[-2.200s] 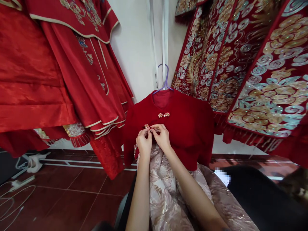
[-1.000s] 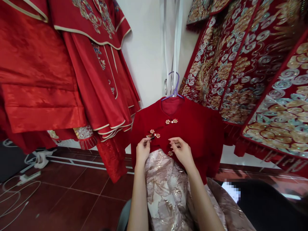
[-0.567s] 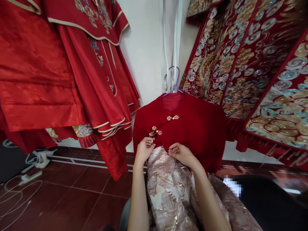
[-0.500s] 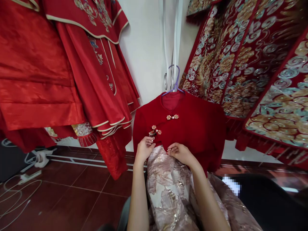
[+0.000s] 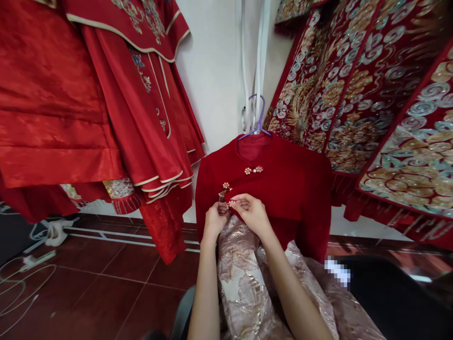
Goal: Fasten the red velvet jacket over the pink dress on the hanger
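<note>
A dark red velvet jacket [image 5: 283, 184] hangs on a purple hanger [image 5: 257, 120] over a pale pink brocade skirt [image 5: 244, 283]. Its top pearl-flower clasp [image 5: 253, 170] is fastened at the collar. My left hand [image 5: 214, 219] and my right hand [image 5: 251, 210] meet at the jacket's front edge, fingers pinched together on the second pearl clasp [image 5: 226, 196], just above the skirt's waist. The fingertips cover most of the clasp.
Red satin garments [image 5: 106, 94] hang at the left. Heavily embroidered red and gold robes [image 5: 371, 104] hang at the right. White cables and a plug [image 5: 38, 257] lie on the dark red tiled floor [image 5: 106, 293]. A black object [image 5: 392, 297] sits low right.
My hands had dropped to the jacket's lower edge, apart from each other. Now they have come together and risen back to the second clasp, pinching it.
</note>
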Tool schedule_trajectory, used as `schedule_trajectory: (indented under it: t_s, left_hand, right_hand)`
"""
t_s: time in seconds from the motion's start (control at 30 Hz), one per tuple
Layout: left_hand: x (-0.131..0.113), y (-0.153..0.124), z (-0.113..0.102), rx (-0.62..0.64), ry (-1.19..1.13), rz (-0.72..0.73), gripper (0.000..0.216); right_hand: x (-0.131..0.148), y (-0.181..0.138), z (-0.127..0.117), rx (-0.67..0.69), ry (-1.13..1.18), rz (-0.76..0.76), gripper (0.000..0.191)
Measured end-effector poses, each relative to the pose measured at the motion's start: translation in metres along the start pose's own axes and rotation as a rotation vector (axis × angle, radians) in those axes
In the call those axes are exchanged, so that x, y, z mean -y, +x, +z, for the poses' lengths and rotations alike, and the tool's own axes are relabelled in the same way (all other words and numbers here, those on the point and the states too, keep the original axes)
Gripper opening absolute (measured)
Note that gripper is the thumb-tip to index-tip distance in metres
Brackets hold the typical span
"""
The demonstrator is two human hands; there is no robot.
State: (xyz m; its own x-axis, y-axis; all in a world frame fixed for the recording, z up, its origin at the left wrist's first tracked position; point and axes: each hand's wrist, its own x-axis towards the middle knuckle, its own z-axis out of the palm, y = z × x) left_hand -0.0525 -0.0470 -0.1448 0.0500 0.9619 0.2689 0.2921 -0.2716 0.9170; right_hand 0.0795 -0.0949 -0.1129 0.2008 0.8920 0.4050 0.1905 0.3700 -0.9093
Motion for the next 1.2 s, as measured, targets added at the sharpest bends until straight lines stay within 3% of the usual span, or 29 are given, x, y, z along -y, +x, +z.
schedule_trajectory:
  t_s: [0.1,0.23,0.57,1.2]
  left_hand:
    - [0.002,0.0,0.009,-0.055,0.003,0.008,0.019]
    - [0.008,-0.001,0.017,-0.112,0.01,0.022,0.013]
    - [0.009,-0.001,0.012,-0.061,-0.051,0.016,0.015]
    - [0.01,-0.004,0.005,-0.039,0.059,0.028,0.013]
  right_hand:
    - [-0.031,0.0,0.019,-0.153,-0.019,-0.01,0.018]
    - [-0.057,-0.011,0.026,-0.291,-0.099,-0.148,0.021]
    - [-0.062,-0.012,0.025,-0.279,-0.155,-0.201,0.019]
    - [-0.063,-0.015,0.024,-0.249,-0.186,-0.208,0.02]
